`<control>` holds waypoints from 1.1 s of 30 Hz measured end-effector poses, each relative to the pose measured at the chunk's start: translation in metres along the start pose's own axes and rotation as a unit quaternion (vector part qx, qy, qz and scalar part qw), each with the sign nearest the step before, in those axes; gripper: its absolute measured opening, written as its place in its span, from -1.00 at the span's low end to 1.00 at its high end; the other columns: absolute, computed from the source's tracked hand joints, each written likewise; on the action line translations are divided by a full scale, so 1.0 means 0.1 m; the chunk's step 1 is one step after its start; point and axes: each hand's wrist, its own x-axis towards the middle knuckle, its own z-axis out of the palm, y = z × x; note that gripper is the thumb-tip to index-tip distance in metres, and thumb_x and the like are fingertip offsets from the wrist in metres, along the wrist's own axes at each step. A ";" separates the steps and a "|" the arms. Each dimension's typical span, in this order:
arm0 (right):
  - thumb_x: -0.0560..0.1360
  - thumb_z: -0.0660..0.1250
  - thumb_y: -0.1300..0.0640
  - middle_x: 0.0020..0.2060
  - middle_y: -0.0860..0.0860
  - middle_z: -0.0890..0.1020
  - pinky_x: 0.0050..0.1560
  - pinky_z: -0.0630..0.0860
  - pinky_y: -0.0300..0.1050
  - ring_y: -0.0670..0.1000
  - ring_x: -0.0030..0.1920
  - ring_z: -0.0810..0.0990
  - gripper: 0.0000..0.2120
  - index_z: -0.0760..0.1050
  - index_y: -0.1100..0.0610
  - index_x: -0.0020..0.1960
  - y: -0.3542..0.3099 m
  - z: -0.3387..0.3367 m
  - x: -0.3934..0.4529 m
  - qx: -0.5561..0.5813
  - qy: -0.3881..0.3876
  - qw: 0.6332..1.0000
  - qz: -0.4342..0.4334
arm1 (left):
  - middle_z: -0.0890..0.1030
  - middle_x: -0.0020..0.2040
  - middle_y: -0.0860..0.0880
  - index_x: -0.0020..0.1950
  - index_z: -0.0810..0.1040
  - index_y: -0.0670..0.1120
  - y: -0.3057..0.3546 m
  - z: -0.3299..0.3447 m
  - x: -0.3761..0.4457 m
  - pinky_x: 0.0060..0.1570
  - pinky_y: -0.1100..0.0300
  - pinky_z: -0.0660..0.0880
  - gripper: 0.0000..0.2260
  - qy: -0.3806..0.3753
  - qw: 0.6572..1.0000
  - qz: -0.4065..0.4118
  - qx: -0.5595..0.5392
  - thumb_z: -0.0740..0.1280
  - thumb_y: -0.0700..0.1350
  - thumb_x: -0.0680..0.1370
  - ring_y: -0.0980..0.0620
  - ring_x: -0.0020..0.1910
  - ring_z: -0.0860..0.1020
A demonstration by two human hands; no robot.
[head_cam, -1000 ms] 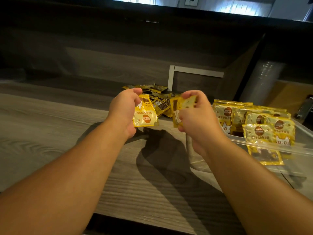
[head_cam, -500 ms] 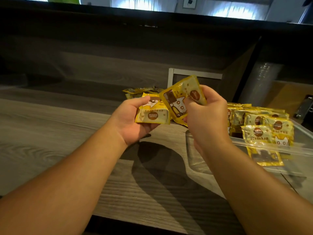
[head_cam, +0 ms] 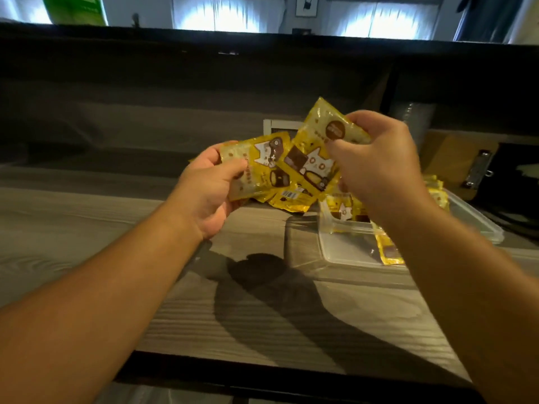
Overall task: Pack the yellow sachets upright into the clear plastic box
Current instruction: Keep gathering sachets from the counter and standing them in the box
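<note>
Holding two yellow sachets up over the wooden table (head_cam: 87,243), one pinched in each hand.

One sachet (head_cam: 256,167) is gripped at its left edge by the left hand (head_cam: 210,193), thumb on the front, tilted with the cat print facing the camera. A second sachet (head_cam: 318,147) is clamped near its top corner by the right hand (head_cam: 379,167), and its lower corner is lapped over the first. A loose pile of sachets (head_cam: 287,201) is seen on the table just behind and below them. The clear plastic box (head_cam: 344,249) is sat to the right, partly hidden by the right forearm, with packed sachets (head_cam: 344,209) stood along its far side.
</note>
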 end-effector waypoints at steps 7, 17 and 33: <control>0.46 0.47 0.13 -0.12 -0.09 0.61 -0.41 0.54 -0.24 -0.04 -0.18 0.64 -0.74 0.53 -0.08 0.10 0.34 -0.80 0.17 -0.131 -0.086 0.985 0.079 | 0.70 0.03 -0.03 0.26 0.57 0.01 0.12 0.70 -0.04 -0.19 0.15 0.65 -0.75 -0.104 0.960 0.093 0.244 0.34 -0.20 0.61 0.05 -0.10 0.71; 0.46 0.48 0.14 -0.18 -0.02 0.67 -0.31 0.66 -0.15 -0.05 -0.31 0.69 -0.86 0.58 -0.02 -0.03 0.59 -1.12 0.40 -0.369 -0.265 0.890 0.044 | 0.68 -0.04 0.09 0.12 0.65 0.06 0.14 1.34 0.08 -0.11 0.23 0.56 -0.82 -0.220 0.779 0.150 0.567 0.46 -0.06 0.52 0.14 -0.05 0.64; 0.51 0.41 0.21 -0.12 -0.03 0.61 -0.21 0.48 -0.27 -0.07 -0.19 0.53 -0.80 0.58 0.05 0.12 0.78 -1.04 0.46 -0.460 -0.320 0.828 -0.037 | 0.65 -0.07 0.06 -0.03 0.59 0.12 0.26 1.54 -0.03 -0.12 0.18 0.56 -0.91 -0.248 0.697 0.164 0.652 0.42 -0.08 0.55 0.09 -0.06 0.62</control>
